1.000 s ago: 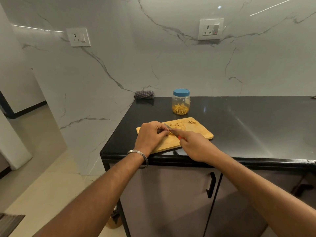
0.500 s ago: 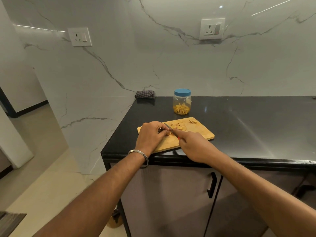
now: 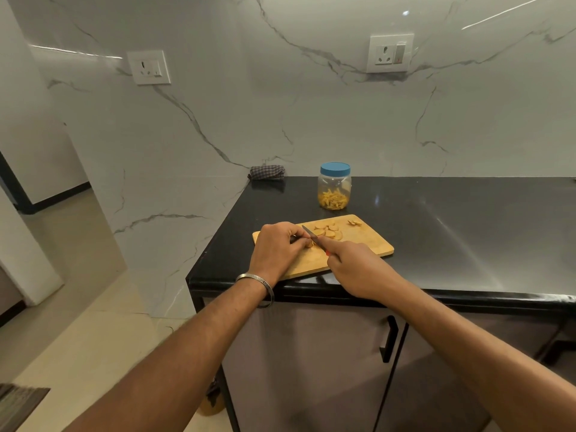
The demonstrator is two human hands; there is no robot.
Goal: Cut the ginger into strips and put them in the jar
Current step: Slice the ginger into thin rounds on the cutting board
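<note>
A wooden cutting board [image 3: 367, 244] lies on the black counter near its left front corner. My left hand [image 3: 277, 249] holds a small piece of ginger [image 3: 309, 243] down on the board with curled fingers. My right hand [image 3: 355, 266] grips a knife [image 3: 311, 234] with a red handle; its blade points toward the far left and meets the ginger beside my left fingertips. Round ginger slices [image 3: 328, 230] lie just behind the blade, and a few scraps [image 3: 355, 222] sit near the board's far corner. Behind the board stands a clear jar [image 3: 334, 190] with a blue lid on, holding ginger strips.
A folded checked cloth [image 3: 267, 172] lies at the counter's back left corner against the marble wall. The black counter [image 3: 467, 219] stretches to the right. Its front edge runs under my wrists, with cabinet doors and a black handle [image 3: 388, 339] below. Open floor lies to the left.
Both hands stay in nearly the same place on the board; the knife blade has shifted only slightly against the ginger piece.
</note>
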